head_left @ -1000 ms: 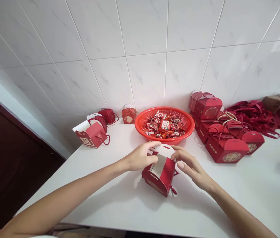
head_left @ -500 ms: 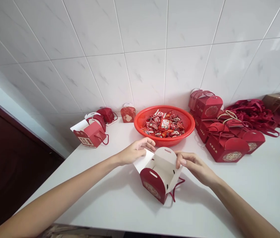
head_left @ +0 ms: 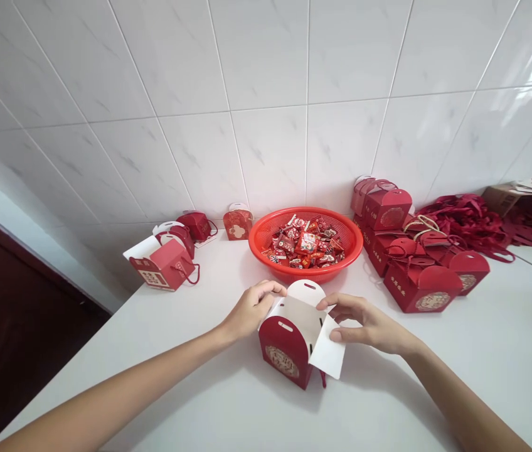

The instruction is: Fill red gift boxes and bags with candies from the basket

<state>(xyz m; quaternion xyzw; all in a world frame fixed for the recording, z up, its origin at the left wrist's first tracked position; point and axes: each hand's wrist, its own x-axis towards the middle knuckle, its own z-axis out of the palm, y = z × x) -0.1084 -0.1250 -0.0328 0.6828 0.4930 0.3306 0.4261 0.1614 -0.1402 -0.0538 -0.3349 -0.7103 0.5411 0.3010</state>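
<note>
Red card formed the open gift box (head_left: 289, 351), which stood upright on the white counter (head_left: 458, 364) directly between the two hands, its top flaps spread. The left hand (head_left: 247, 311) curled loosely on the left flap, fingers bent, pinching its edge. The right hand (head_left: 364, 323) pressed the white right flap outward with partly spread fingers. Just beyond the box, nearly equidistant from both hands, sat the red basket (head_left: 353, 233) of sweets (head_left: 306, 246).
</note>
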